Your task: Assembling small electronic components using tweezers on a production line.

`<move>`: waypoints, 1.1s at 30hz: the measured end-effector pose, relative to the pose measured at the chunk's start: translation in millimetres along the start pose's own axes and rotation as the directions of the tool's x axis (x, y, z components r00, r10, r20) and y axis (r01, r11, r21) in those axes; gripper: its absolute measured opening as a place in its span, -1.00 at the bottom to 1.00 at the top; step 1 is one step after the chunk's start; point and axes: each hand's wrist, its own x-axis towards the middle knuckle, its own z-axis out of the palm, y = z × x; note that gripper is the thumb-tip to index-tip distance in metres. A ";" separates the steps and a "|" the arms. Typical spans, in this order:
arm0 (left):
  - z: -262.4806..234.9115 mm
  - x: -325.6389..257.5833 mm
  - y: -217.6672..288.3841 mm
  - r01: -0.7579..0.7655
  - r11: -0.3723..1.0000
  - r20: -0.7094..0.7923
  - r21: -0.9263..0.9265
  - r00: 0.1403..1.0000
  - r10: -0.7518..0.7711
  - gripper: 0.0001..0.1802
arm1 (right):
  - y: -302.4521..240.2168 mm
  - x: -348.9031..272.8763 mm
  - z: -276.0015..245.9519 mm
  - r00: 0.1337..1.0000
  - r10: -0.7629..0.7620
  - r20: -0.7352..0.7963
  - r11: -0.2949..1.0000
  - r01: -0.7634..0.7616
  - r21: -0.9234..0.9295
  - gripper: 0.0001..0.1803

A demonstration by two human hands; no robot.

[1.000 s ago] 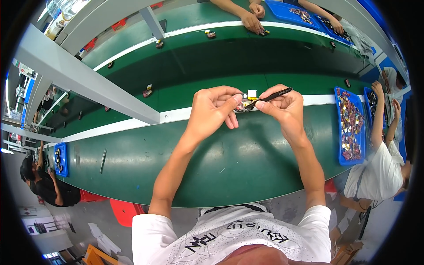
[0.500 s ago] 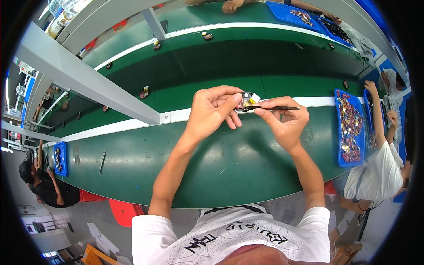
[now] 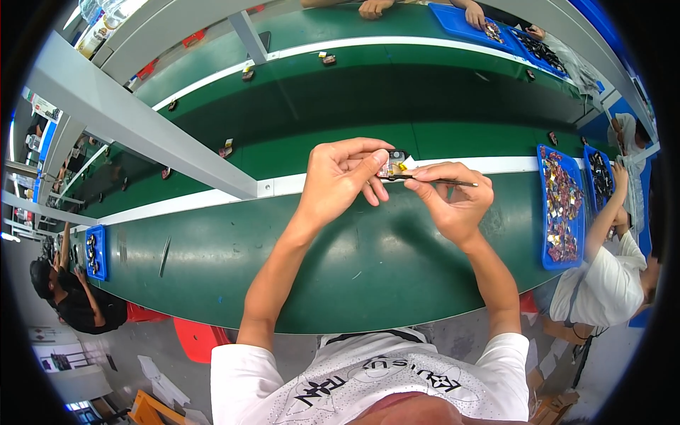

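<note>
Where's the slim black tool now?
In the head view, right of centre, the slim black tool is in the right hand, its tip at the small device in the left hand.

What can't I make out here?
Head view:
Small gadget: left end hidden by the left hand.
Thin black tool: part of its shaft hidden by the right hand; tip too small to make out.
Colourful pieces in the blue tray at right: too small to tell apart.
Worker's hand at top: body cut off by the upper edge.
</note>
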 end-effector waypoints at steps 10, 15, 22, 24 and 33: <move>1.9 -1.9 -0.7 0.011 0.999 -0.060 0.042 0.998 -0.008 -0.74 | -0.4 4.2 -0.4 0.999 0.033 -0.006 0.999 -0.033 0.007 -0.83; 0.6 -0.1 -1.5 -0.007 0.999 -0.066 0.043 0.998 0.010 -0.75 | -2.3 5.7 -1.9 0.999 0.010 0.039 1.000 -0.010 -0.018 -0.81; 2.6 -0.2 -1.1 0.000 0.999 -0.059 0.050 0.998 0.003 -0.74 | -0.9 5.1 -1.8 0.997 -0.052 0.062 0.997 0.056 -0.062 -0.81; 2.8 -0.3 -1.1 0.001 0.999 -0.056 0.048 0.998 0.002 -0.74 | -1.0 5.3 -1.8 0.996 -0.061 0.063 0.996 0.065 -0.065 -0.81; 6.2 -1.8 -4.0 0.020 0.996 -0.092 0.081 0.996 -0.013 -0.75 | -3.9 4.4 -0.5 0.986 -0.143 0.088 0.984 0.151 -0.098 -0.78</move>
